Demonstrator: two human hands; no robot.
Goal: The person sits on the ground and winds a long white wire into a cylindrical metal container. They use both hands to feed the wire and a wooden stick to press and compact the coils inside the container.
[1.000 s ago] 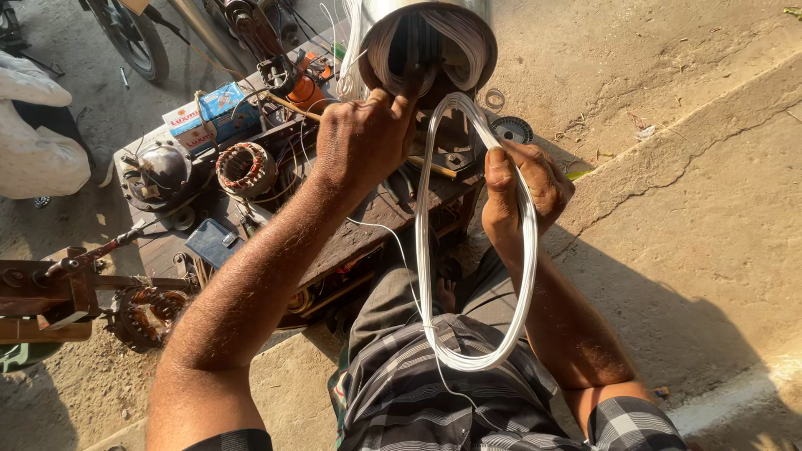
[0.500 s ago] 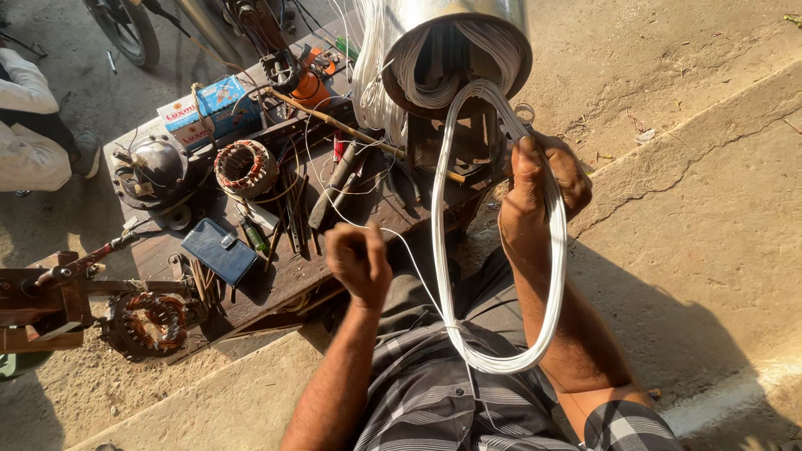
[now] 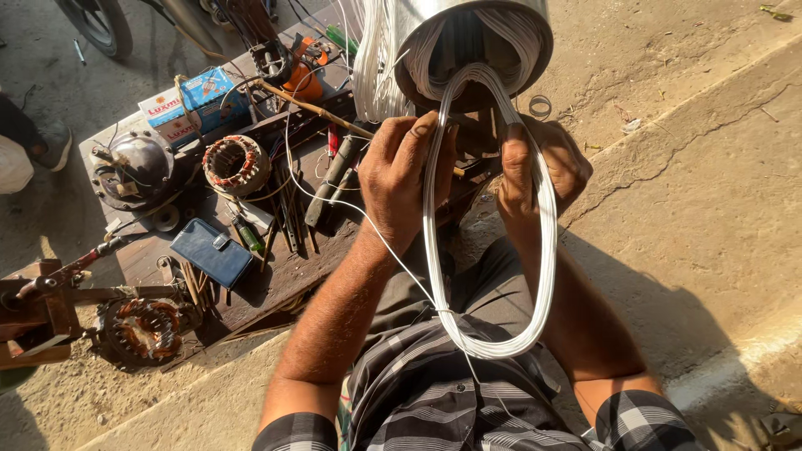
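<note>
Your left hand [image 3: 409, 179], which hung low over your lap half a second ago, is back up at the centre of the frame, fingers curled shut around the left strand of the white wire loop [image 3: 493, 250]. Your right hand [image 3: 539, 163] stays closed on the right strand, just below the metal motor housing [image 3: 468, 38] at top centre. The loop hangs from the housing down onto your lap, right of the cluttered desk [image 3: 276, 276].

Single head-worn view, steeply downward and close over both forearms, lap, cluttered wooden board [image 3: 276, 276] and concrete ground [image 3: 702, 192].
</note>
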